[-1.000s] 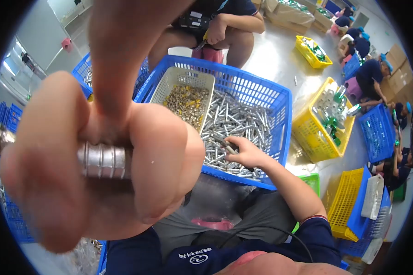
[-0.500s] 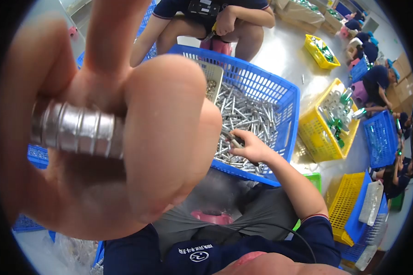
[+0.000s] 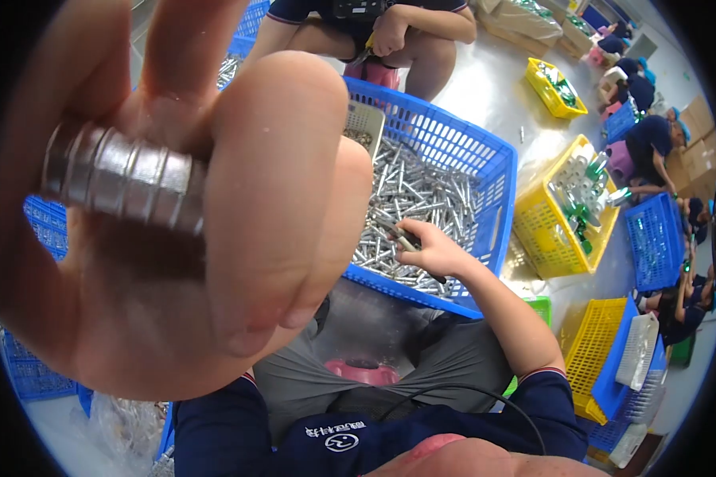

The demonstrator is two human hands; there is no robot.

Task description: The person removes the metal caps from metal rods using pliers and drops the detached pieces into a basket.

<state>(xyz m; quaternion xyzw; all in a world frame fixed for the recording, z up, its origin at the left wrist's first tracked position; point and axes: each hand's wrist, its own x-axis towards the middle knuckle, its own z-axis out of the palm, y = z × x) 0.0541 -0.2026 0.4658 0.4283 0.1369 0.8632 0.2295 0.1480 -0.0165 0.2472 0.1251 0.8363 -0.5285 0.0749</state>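
Close to the camera, my left hand (image 3: 286, 199) fills the left side with curled fingers. A ridged silver metal cylinder (image 3: 127, 176), looking like a row of stacked discs, lies across it between the fingers. My right hand (image 3: 433, 250) is closed around dark-handled pliers (image 3: 406, 237) over the blue basket (image 3: 473, 151). Many thin silver metal pins (image 3: 422, 187) lie in that basket beneath the pliers; whether the jaws grip a pin cannot be made out.
A beige tray (image 3: 366, 119) with small parts sits inside the basket. Opposite sits a person whose hand (image 3: 390, 32) holds yellow-handled pliers. Yellow crates (image 3: 569, 215) and blue baskets (image 3: 655, 238) stand to the right, where several people work. A pink stool (image 3: 362, 371) is below me.
My left hand has moved slightly up and left with the ridged cylinder, which now tilts more. My right hand stays nearly in place with the pliers.
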